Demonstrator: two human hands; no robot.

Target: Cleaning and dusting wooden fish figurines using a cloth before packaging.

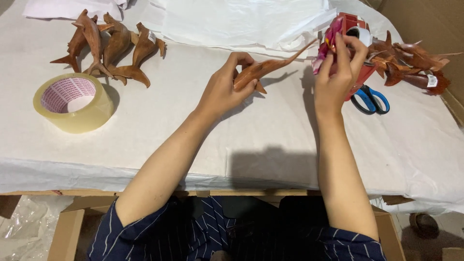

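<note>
Gripping a slim brown wooden fish (263, 70), left hand (223, 92) fingers clamp it; right hand (337, 77) pinches red tape dispenser (360, 53).

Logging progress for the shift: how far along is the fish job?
Done: nothing visibly wrapped or taped; paper sheets lie loose. In hand: left hand holds one wooden fish; right hand is at the red tape dispenser. Left: fish piles at left and right, bare wood.

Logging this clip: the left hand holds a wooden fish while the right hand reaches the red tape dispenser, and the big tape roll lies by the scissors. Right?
Not quite: in the head view the tape roll lies far left, below the pile of carvings; the scissors sit beside the dispenser. The rest holds.
</note>
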